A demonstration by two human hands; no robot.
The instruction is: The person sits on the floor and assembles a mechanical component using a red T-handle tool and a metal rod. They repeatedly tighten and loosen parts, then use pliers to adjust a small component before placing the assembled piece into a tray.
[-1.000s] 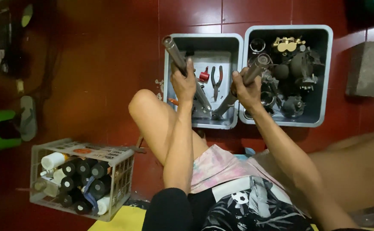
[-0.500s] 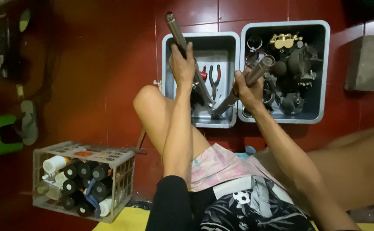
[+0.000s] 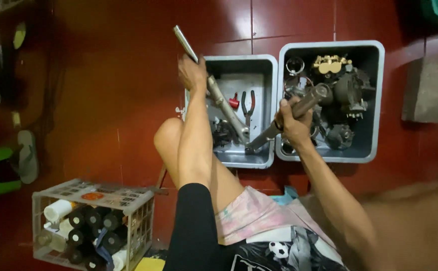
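Head view: hands [image 3: 193,73] around fork tubes [image 3: 224,106]

left hand [image 3: 193,73] | slid up fork tube [image 3: 214,90] | tubes spread wider apart

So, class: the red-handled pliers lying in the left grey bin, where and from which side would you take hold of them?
Grip the pliers by their two handles, coming from above and from the bin's far end. The handles lie flat and point away from the person, over bare bin floor. The jaws point toward the long metal tube held by the left hand, so that end is crowded.
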